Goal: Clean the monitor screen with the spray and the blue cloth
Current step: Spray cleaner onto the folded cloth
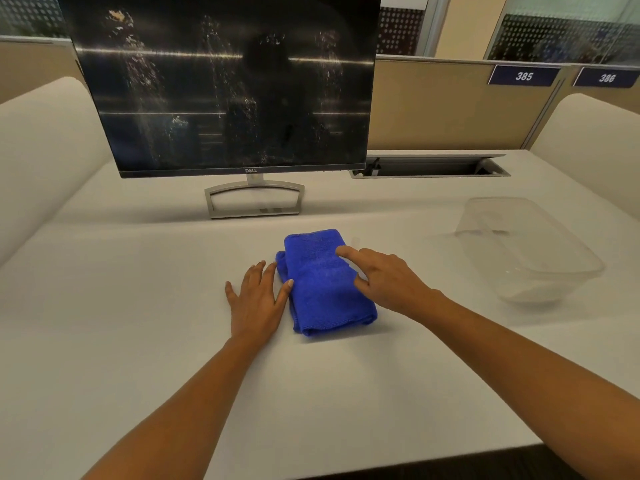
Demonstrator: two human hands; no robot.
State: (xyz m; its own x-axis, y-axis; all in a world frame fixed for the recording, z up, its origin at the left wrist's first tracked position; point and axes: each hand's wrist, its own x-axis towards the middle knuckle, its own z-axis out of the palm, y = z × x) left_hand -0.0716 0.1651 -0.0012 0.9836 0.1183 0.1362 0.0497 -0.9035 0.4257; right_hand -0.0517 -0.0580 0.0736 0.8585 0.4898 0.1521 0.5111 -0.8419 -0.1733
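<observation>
Blue cloth (320,282); black monitor screen (225,84), whitish speckles, perhaps droplets.

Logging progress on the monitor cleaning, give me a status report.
Left hand flat on desk, touching blue cloth. Right hand open on it. Monitor screen still speckled. No spray bottle visible.

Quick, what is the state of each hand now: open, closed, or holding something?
Left hand: open, flat on the table, thumb against the edge of the blue cloth.
Right hand: open, fingers resting on the blue cloth, gripping nothing.
</observation>
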